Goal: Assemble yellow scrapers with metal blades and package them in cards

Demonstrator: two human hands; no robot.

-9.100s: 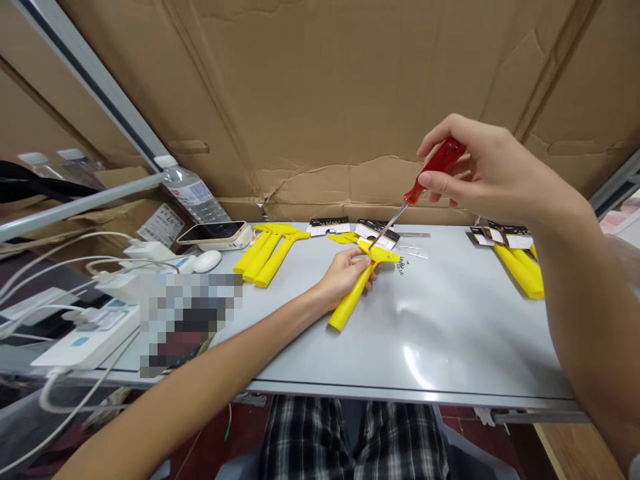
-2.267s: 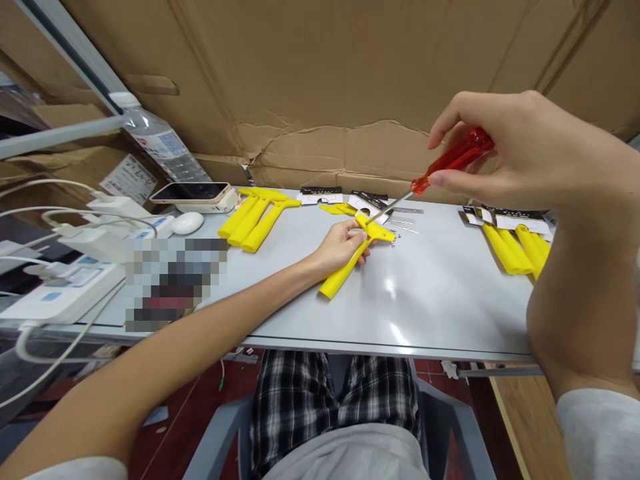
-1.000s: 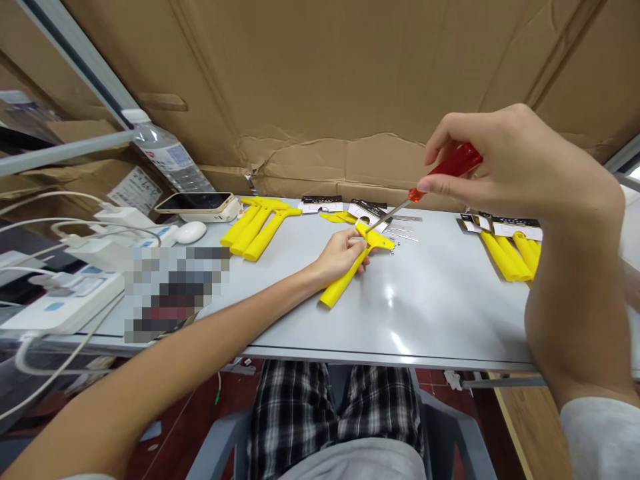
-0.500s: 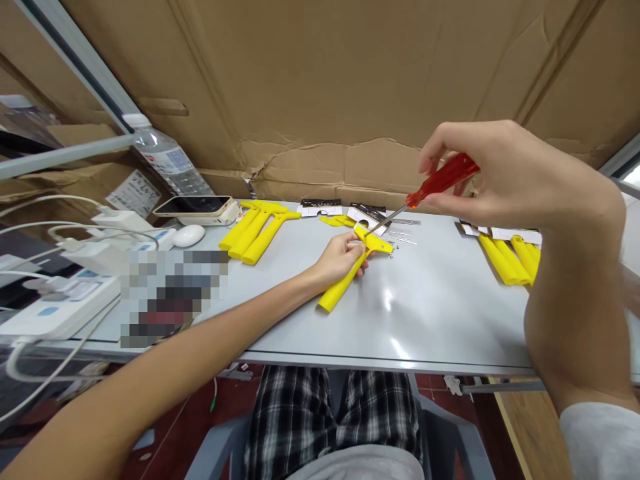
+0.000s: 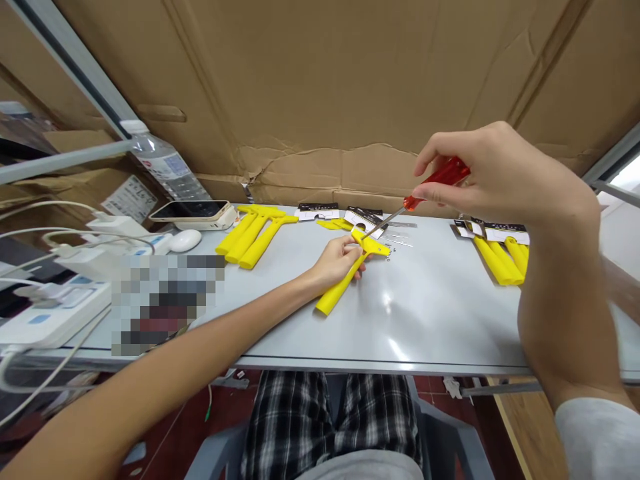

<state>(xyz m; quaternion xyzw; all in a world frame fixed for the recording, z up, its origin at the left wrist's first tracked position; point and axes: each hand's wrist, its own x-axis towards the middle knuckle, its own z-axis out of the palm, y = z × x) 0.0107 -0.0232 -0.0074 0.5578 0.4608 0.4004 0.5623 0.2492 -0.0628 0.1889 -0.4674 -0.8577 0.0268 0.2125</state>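
Note:
My left hand [image 5: 343, 260] is closed around the neck of a yellow scraper handle [image 5: 336, 291], whose wide head points away from me over the table. In my right hand [image 5: 483, 163] is a red screwdriver [image 5: 443, 179], gripped by its clear red handle. Its metal shaft slants down to the left, and the tip meets the scraper head near one end. Small screws [image 5: 391, 253] lie beside the head. Behind it are thin metal blades [image 5: 400, 240] and printed packaging cards [image 5: 365, 219]. Whether a screw sits under the tip is too small to tell.
Several yellow scraper handles [image 5: 263, 241] lie at the left, and more packaged scrapers [image 5: 500, 261] at the right. A phone [image 5: 193, 211], a white mouse [image 5: 185, 241], a power strip [image 5: 70, 308] with cables and a water bottle [image 5: 167, 160] stand left. A cardboard wall [image 5: 350, 87] closes the back.
The view has shifted slightly. The screwdriver stays on the scraper head, and my right hand has moved a little left with its fingers slightly turned on the handle. Both grips hold.

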